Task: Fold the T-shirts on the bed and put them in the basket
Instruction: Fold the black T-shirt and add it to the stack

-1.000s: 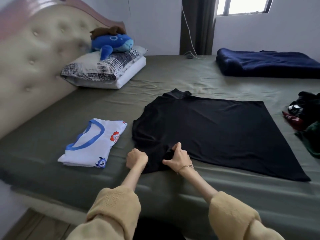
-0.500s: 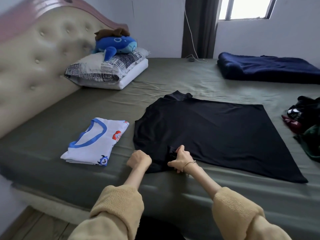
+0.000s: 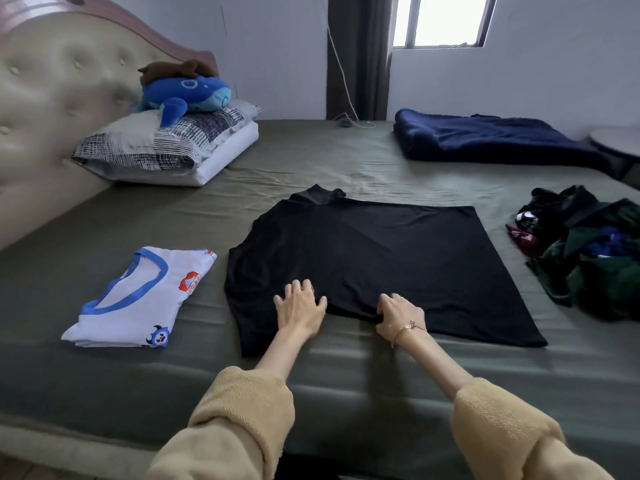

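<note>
Olive bed [image 3: 346,157] fills the frame. Black shirt [image 3: 381,258] lies flat at centre; white shirt [image 3: 138,299], folded, at lower left. Left hand [image 3: 300,308] presses the black shirt, fingers spread; right hand [image 3: 400,315] pinches its near edge.

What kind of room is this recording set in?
Most likely a home bedroom: a large bed with a tufted headboard, stacked pillows topped by a blue plush toy, and a curtained window.
</note>
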Demonstrator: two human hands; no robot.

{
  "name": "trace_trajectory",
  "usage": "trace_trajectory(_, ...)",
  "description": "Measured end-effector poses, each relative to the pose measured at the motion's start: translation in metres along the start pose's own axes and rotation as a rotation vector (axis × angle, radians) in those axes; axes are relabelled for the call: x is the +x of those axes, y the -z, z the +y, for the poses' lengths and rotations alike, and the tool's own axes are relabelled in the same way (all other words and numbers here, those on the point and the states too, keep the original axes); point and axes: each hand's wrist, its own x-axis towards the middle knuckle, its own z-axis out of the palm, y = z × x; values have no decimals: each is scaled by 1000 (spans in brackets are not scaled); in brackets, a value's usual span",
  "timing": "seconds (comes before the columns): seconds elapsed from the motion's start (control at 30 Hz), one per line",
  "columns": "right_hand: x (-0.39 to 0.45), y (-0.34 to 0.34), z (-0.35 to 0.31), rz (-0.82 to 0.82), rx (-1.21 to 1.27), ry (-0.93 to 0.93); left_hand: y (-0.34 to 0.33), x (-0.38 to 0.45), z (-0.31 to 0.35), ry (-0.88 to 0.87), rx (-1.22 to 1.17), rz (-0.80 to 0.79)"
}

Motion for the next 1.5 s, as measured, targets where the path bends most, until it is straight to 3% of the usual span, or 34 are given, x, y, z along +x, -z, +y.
trace_trajectory(0.17, -8, 1, 65, 66, -148, -77, -3, 1, 23, -156, 339, -184)
trace_trajectory(0.3, -12, 3, 112, 122, -183, -189, -9, 7, 24, -124, 454, -130)
trace_trajectory(0.77, 54, 28, 184, 217, 3, -424, -12, 92, 46, 43, 400, -76)
trace_trajectory(1.17, 136, 28, 217, 302, -97, -418, -38, 190, 60, 78, 377, -13)
trace_trajectory(1.3, 146, 15, 219, 463, -116, -380, -52, 193, 75, 67, 476, 81)
trace_trajectory(1.4, 146, 8, 206, 619, -137, -230, -66, 181, 97, -98, 392, 143)
trace_trajectory(1.43, 144, 9, 197, 607, -107, -157, -72, 176, 107, -179, 353, 101)
trace_trajectory(1.5, 140, 11, 176, 404, 14, -7, -85, 161, 129, -322, 252, -23)
